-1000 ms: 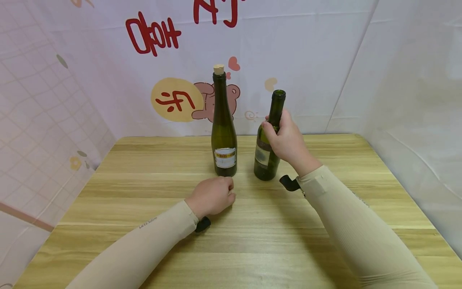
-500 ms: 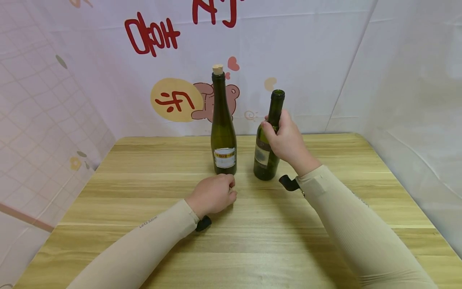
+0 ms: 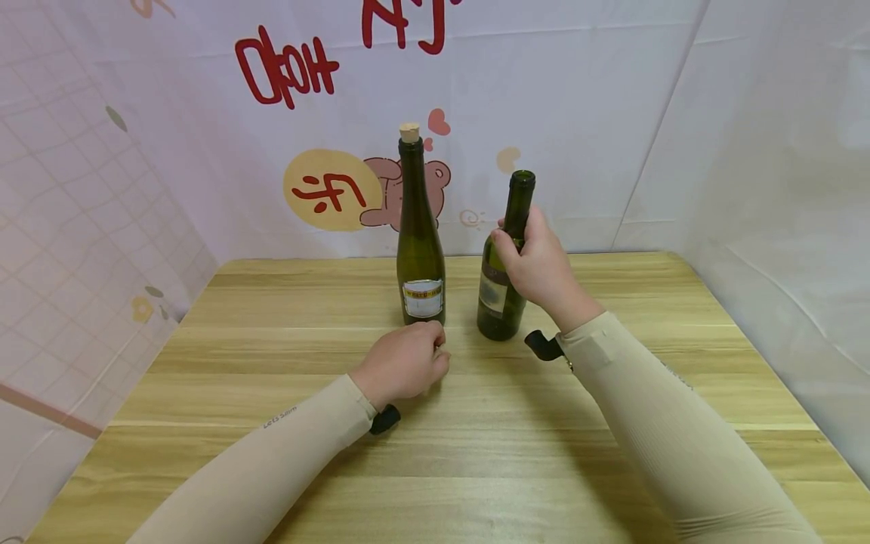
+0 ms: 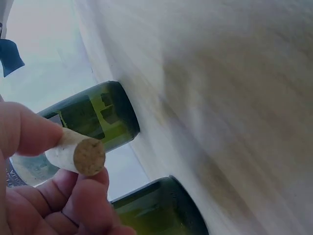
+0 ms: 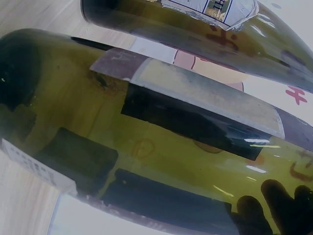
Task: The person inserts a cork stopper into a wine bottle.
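My left hand (image 3: 404, 363) pinches a loose cork (image 4: 88, 155) between thumb and fingers, just in front of the taller bottle. In the head view the cork is hidden by the hand. My right hand (image 3: 544, 268) grips the shoulder and lower neck of a shorter green wine bottle (image 3: 499, 321). That bottle stands on the table, and its mouth (image 3: 522, 176) has no cork in it. Left of it stands a taller green wine bottle (image 3: 418, 249) with a white label, a cork (image 3: 409, 133) sticking up from its mouth. The right wrist view shows both bottles close up.
Both bottles stand towards the back of the wooden table (image 3: 489, 483). Behind them hangs a white printed curtain (image 3: 578, 91) with red lettering and a bear picture. Similar cloth lines the left and right sides. A small black wrist mount (image 3: 542, 345) juts from the right sleeve.
My left hand has moved slightly forward and to the right, now covering the foot of the taller bottle in the head view. The right hand and both bottles have stayed put.
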Available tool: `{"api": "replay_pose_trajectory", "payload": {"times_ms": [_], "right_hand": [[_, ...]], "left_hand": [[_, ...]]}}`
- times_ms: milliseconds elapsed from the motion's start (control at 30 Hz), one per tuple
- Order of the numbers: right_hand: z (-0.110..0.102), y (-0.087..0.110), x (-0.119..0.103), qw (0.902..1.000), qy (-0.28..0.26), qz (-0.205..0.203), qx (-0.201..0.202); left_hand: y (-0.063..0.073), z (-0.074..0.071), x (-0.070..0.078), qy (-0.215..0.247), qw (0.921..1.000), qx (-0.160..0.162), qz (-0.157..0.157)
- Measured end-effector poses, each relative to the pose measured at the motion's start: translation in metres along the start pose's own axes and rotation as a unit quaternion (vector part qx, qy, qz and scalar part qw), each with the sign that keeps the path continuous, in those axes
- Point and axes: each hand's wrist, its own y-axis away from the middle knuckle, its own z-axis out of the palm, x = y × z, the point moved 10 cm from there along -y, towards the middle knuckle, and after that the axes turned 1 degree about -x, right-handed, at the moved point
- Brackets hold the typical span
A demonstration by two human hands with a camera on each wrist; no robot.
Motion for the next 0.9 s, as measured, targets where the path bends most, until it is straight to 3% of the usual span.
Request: {"api": "replay_pose_trajectory", "payload": {"times_ms": [900], "right_hand": [[0.000,0.000,0.003,1.0000,0.004,0.004,0.005]], "left_hand": [[-0.007,-0.031,0.011,0.047,0.9975,0.051,0.009]]}}
